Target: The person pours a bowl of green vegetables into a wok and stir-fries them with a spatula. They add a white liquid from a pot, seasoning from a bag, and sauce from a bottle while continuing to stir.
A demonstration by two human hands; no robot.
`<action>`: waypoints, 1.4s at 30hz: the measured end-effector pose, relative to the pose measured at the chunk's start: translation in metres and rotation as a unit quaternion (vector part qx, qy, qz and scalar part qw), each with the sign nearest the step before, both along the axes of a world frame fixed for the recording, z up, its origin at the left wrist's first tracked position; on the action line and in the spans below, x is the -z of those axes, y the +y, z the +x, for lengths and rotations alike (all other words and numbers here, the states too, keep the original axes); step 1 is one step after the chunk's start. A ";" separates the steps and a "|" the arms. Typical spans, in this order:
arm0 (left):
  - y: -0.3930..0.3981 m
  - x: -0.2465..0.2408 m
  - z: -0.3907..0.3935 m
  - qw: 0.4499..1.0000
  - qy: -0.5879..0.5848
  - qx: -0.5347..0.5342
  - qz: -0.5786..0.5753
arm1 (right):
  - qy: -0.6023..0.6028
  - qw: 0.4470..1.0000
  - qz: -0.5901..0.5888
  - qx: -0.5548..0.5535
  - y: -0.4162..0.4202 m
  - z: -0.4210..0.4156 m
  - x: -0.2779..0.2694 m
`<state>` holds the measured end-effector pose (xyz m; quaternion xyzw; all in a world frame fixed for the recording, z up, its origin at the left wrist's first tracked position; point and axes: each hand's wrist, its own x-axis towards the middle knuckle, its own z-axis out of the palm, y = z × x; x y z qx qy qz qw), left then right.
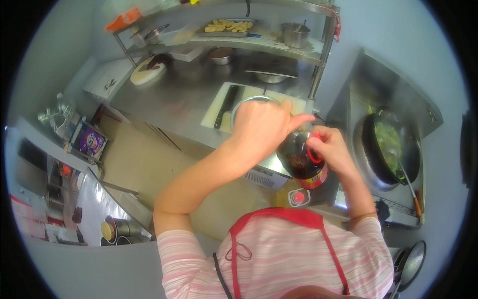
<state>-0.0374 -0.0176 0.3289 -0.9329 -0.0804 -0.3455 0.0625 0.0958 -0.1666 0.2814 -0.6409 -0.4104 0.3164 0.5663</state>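
Observation:
My right hand (pixel 328 145) grips the red handle of a large clear plastic bottle (pixel 298 159) of dark liquid. A red label wraps the bottle's lower part. My left hand (pixel 261 121) is curled above a round metal bowl (pixel 237 109), its thumb stretched towards the bottle's upper end. Whether its fingers hold anything is hidden from this angle. Beneath the bowl lies a white cutting board (pixel 293 99), with a black-handled cleaver-like knife (pixel 227 106) on its left side.
On the stove at right, a black wok (pixel 368 144) holds steaming green vegetables (pixel 388 144), and a wooden-handled ladle (pixel 409 185) rests in it. A steel shelf (pixel 313 56) over the steel counter (pixel 175 101) carries a tray of pale food pieces (pixel 229 26) and a pot (pixel 295 36).

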 end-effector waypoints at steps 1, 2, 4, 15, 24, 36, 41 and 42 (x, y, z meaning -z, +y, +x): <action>-0.002 -0.001 0.006 1.000 0.007 -0.030 -0.002 | 0.002 1.000 -0.004 0.009 0.003 0.002 0.001; -0.003 0.000 0.011 0.998 0.014 -0.059 -0.003 | 0.004 1.000 -0.008 0.020 0.005 0.004 0.002; 0.003 0.006 0.022 0.997 0.006 -0.074 -0.008 | 0.001 0.999 -0.010 0.033 0.010 0.010 -0.001; 0.073 0.013 0.066 1.000 -0.012 0.019 0.006 | -0.099 0.989 0.014 0.107 0.063 0.030 0.012; 0.160 0.002 0.074 0.998 0.061 -0.004 0.007 | -0.057 0.985 -0.009 0.165 0.157 0.024 0.000; 0.353 -0.081 0.013 0.940 -0.124 0.317 -0.010 | 0.096 0.983 0.053 0.144 0.312 0.010 -0.087; 0.444 -0.005 -0.043 0.878 -0.336 0.155 -0.304 | 0.049 0.968 0.204 0.139 0.400 0.070 -0.196; 0.458 0.032 -0.052 0.879 -0.331 0.111 -0.324 | 0.048 0.960 0.238 0.140 0.422 0.076 -0.221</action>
